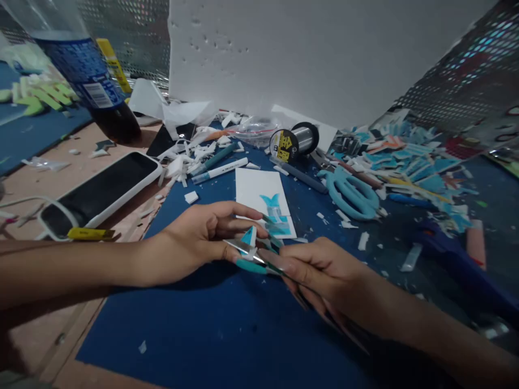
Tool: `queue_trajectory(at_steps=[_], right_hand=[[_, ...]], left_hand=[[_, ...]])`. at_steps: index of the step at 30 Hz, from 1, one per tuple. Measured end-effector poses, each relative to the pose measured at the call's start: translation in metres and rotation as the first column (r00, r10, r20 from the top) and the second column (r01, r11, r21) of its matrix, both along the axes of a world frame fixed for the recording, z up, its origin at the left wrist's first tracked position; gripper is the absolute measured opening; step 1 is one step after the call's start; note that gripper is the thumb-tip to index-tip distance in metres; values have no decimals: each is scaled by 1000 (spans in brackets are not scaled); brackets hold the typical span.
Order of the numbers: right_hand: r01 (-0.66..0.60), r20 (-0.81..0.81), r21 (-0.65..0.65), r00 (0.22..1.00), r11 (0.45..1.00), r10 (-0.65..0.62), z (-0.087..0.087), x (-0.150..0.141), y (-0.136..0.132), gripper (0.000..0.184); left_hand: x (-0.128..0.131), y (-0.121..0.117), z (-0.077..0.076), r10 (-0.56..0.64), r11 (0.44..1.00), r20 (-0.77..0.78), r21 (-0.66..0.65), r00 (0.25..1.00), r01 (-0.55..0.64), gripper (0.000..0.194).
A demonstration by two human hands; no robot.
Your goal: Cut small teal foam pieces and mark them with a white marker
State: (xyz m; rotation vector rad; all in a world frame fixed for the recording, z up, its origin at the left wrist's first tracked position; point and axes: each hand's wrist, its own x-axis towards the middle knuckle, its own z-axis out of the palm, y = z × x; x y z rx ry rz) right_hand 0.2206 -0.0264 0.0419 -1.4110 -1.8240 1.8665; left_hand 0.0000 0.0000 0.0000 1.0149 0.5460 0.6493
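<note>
My left hand (203, 232) pinches a small blue-and-white cutout (248, 237) between thumb and fingertips, above the blue mat. Long teal nails show on that hand. From the right, my right hand (320, 270) grips a slim silver metal tool (237, 247), whose pointed end lies across the cutout. Fingers hide most of the tool, so its exact kind is unclear. Just beyond my hands lies a white card (259, 189) with a blue tail-shaped piece (272, 206) on it, partly covered by my left fingertips.
Light-blue scissors (351, 193), a wire spool (294, 141) and pens (221, 170) lie behind the card. Blue scraps (421, 156) pile at right. At left are a phone (103, 192) and a dark-drink bottle (91, 81). A white foam board (304, 59) stands at the back.
</note>
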Motion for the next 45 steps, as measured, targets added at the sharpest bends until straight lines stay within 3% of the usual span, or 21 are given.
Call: queue_trajectory(at_steps=[7,16,22,27,33,36,41,45], right_hand=[[16,-50,48,999,999,-14,-5,-7,-2,43],[-22,38,74,999,997,19,-1,-3,-3,47],[-22,-39,112,999,993,27,-8,-3,-2,45],[-68,32,81,997,994,66,-5,1,-3,47],[68,-47,25,997,997,-67,-7,1,-3,45],[153,-130,15,980,988,-150,-11,2,-3,50],[353,-198,11,918,935,-344,-12,0,-4,48],[370,-152,70,922,926,-357,-11,-3,-4,39]], left_hand=[[-1,-1,4,-15,999,-96,41,995,19,42],[1,0,5,-3,1000,-43,11,999,4,47],[-1,0,9,48,979,-188,204,981,-9,49],[-1,-1,9,40,973,-176,231,984,1,42],[1,-1,10,68,973,-196,228,978,-22,36],[-1,-4,11,158,936,-285,350,945,-51,44],[-4,-12,13,398,769,-393,635,829,-69,58],[-5,-12,12,386,748,-412,664,826,-18,67]])
